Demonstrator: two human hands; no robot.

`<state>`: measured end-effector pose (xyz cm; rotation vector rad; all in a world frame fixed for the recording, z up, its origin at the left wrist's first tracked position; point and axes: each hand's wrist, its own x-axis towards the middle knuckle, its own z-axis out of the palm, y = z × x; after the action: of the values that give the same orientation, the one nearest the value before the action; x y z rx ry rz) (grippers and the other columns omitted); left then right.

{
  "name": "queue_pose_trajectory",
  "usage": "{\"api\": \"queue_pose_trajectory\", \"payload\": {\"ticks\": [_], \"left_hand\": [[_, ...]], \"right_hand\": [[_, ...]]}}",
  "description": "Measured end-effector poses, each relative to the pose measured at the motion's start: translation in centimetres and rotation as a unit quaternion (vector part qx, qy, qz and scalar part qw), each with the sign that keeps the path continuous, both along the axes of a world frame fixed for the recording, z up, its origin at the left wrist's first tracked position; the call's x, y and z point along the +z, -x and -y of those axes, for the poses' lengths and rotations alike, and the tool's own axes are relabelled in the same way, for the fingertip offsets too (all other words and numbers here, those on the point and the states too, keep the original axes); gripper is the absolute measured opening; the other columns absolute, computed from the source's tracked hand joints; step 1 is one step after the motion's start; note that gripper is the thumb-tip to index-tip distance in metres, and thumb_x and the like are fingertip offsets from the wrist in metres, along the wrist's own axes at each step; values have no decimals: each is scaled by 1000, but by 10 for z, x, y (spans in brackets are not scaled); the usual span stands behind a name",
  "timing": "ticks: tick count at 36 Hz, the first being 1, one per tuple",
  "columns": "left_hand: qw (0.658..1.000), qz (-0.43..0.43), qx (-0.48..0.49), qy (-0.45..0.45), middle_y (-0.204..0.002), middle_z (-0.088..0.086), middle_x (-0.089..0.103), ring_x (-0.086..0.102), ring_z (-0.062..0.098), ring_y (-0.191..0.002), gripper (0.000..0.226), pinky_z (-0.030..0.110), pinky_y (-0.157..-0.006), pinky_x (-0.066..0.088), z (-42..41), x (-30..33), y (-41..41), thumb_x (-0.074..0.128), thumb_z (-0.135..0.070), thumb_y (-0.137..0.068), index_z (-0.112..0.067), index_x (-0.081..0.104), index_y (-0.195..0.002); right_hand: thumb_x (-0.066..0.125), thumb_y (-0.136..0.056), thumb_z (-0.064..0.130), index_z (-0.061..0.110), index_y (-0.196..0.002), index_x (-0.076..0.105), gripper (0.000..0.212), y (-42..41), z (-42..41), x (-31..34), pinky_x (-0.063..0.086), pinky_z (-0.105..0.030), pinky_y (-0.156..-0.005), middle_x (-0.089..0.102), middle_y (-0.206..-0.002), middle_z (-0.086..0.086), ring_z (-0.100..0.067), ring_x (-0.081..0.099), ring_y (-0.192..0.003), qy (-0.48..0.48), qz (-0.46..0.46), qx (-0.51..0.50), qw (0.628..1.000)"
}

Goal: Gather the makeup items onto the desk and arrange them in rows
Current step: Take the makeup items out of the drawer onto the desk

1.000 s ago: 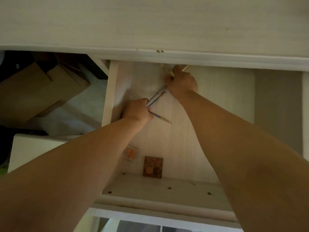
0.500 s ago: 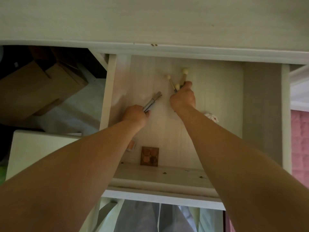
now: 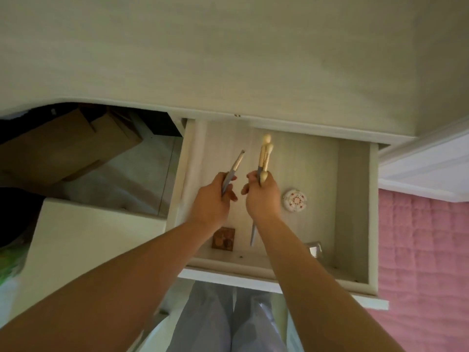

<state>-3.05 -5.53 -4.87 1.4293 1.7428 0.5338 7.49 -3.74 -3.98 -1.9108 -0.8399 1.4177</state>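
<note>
Nearest, light grey trousers point(image 3: 223, 323) show below the open whitewashed wooden drawer point(image 3: 354, 199). On its floor by the front wall lie a small square brown eyeshadow palette point(image 3: 224, 238) and a silvery square compact point(image 3: 315, 248), farther right a round white floral-patterned compact point(image 3: 295, 200). Above these, the left hand point(image 3: 212, 199) has its fingers curled round slim grey makeup pencils point(image 3: 232, 171); the right hand point(image 3: 261, 196) grips a bundle of cream-tipped makeup brushes point(image 3: 264, 156). Beyond lies the pale wooden desk top point(image 3: 228, 52). No writing is legible.
</note>
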Motion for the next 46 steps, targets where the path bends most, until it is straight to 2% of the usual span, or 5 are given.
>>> {"api": "queue_pose_trajectory", "payload": {"ticks": [13, 24, 38, 42, 46], "left_hand": [[908, -377, -49, -178, -102, 9, 57, 59, 30, -81, 36, 34, -55, 36, -177, 65, 71, 37, -43, -96, -13, 47, -114], [877, -424, -113, -195, -118, 9, 38, 35, 29, -105, 51, 40, -87, 28, -242, 28, 82, 27, -54, -90, -26, 34, -133], [874, -423, -157, -179, -135, 3, 32, 29, 27, -122, 64, 43, -99, 25, -257, 29, 80, 23, -62, -86, -27, 28, -139], [865, -456, -169, -122, -149, 5, 16, 9, 28, -139, 71, 51, -114, -1, -254, 38, 76, 18, -64, -88, -24, 9, -146], [901, -336, -131, -243, -139, 15, 33, 28, 33, -130, 62, 44, -112, 19, -212, 54, 68, 42, -48, -89, -14, 28, -140]], "right_hand": [[34, -97, 41, 14, -110, 40, 30, 10, -175, 66, 31, -32, -54, 53, -90, -6, -32, 56, -71, -168, 501, 237, 815], [29, -90, 52, 24, -134, 34, 54, 14, -233, 18, 33, -40, -80, 39, -123, -10, -31, 38, -102, -206, 601, 287, 717], [15, -90, 58, 22, -149, 6, 70, 22, -248, 20, 20, -54, -108, 12, -156, -2, -28, 13, -141, -150, 592, 339, 715], [18, -92, 58, 18, -148, -6, 73, 24, -239, 31, 13, -60, -109, 7, -157, -6, -30, 11, -142, -138, 617, 332, 700], [37, -93, 42, 13, -147, 19, 64, 18, -196, 53, 18, -50, -114, 28, -151, -13, -31, 26, -138, -277, 550, 270, 740]]}}
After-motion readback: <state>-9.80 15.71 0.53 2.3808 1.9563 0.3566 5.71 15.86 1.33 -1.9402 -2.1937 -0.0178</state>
